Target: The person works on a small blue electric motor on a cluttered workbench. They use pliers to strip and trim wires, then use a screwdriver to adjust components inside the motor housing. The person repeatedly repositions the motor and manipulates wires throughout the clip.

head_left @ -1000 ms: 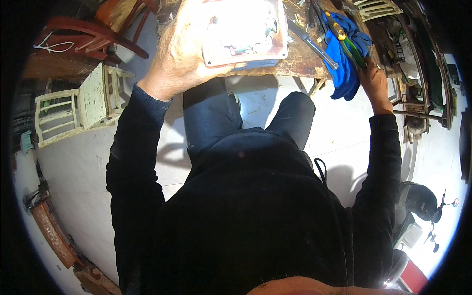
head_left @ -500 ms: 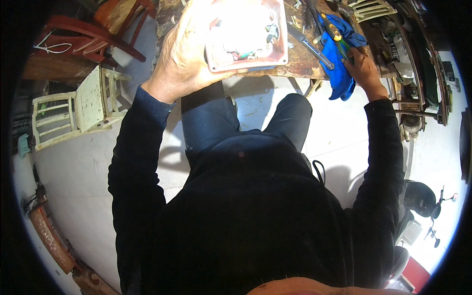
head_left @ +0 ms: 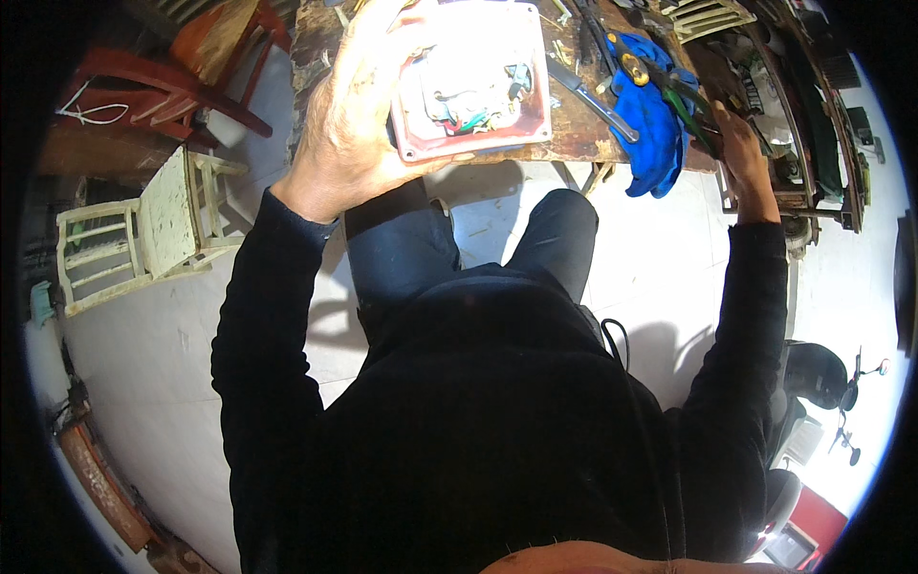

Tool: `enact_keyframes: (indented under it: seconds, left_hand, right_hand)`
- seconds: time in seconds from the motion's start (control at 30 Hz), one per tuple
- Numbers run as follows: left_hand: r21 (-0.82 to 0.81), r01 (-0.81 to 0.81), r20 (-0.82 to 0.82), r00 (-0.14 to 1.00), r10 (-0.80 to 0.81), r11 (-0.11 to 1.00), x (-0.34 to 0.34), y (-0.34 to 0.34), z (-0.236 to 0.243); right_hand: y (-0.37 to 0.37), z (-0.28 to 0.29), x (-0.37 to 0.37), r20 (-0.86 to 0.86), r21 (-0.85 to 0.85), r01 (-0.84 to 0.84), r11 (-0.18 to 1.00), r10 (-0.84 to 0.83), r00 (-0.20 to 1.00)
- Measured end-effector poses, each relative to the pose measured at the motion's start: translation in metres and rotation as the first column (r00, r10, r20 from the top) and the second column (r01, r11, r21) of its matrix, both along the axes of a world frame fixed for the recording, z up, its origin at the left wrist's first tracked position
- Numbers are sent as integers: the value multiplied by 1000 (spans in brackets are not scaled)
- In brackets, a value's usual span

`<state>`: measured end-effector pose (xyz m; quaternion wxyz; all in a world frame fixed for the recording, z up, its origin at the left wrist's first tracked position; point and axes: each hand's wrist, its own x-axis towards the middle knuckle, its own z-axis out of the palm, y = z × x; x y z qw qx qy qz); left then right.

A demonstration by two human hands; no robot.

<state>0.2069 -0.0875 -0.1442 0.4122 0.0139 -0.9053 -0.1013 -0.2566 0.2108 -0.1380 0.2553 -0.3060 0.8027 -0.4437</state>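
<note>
My left hand point(head_left: 339, 129) grips the left side of a pinkish, open square box point(head_left: 411, 143) with screw holes at its corners. Wires and small parts point(head_left: 469, 120) show inside, though glare washes out much of it. At the right end of the bench, my right hand point(head_left: 746, 158) has its fingers bent around something dark that I cannot make out, beside a tool with green and yellow handles point(head_left: 681, 107). That tool lies on a crumpled blue cloth or glove point(head_left: 650, 158) hanging over the bench edge. A slim grey knife-like tool point(head_left: 602, 107) rests between box and cloth.
The worn wooden bench point(head_left: 316, 48) carries scraps and dark tools. A chipped cream chair point(head_left: 167, 215) and red wooden furniture point(head_left: 163, 91) stand to the left. Cluttered shelving point(head_left: 813, 124) rises on the right. My knees are under the bench edge.
My right hand has shifted right, away from the blue cloth, and the green handles now lie at a different angle. The box sits slightly lower and further left in view, still in my left hand.
</note>
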Motion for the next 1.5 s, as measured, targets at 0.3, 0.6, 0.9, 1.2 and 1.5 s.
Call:
enact_keyframes:
  seconds: [0.3,0.6,0.9,1.2,1.5]
  left_hand:
    - [-6,76,48,996,-76,997,-14,-4,19]
    - [42,115,17,993,-116,992,-16,-8,22]
    - [85,168,-23,986,-167,982,-17,-12,22]
    - [142,240,-78,970,-231,960,-17,-16,20]
    - [199,315,-126,947,-295,928,-18,-15,19]
  right_hand:
    - [14,33,101,219,-575,-171,800,352,910]
    - [-16,105,158,-201,-218,-486,847,448,871]
    - [-55,194,218,-720,662,-120,740,584,-376]
    - [-76,206,246,-588,686,29,727,578,-565]
    - [-119,218,297,-514,719,70,692,597,-616]
